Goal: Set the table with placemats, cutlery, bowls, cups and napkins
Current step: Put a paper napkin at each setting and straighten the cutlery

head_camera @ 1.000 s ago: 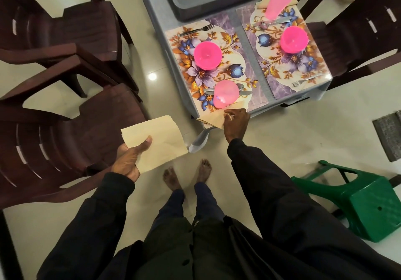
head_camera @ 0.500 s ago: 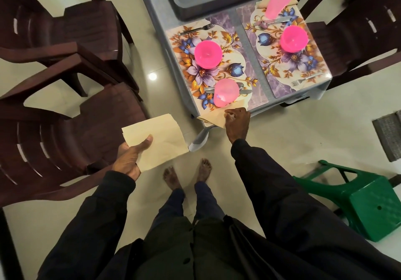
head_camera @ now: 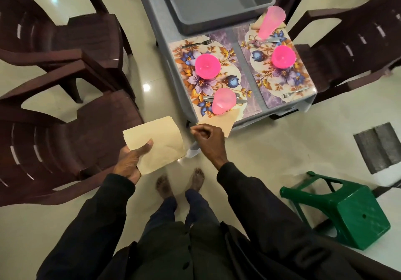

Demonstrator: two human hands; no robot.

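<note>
Beside the table [head_camera: 150, 19], left grip [head_camera: 130, 160] clasping flat cream napkins [head_camera: 160, 141], right grip [head_camera: 208, 137] pinching folded triangular napkin [head_camera: 227, 120]

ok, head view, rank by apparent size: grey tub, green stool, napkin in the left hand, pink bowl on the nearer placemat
1-2. grey tub and green stool: about alike; tub is cropped at the top edge, so unranked.
3. napkin in the left hand
4. pink bowl

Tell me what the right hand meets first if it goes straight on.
Likely the nearer translucent pink plastic cup, standing just past the folded beige napkin that the right hand pinches; depth is unclear.
</note>
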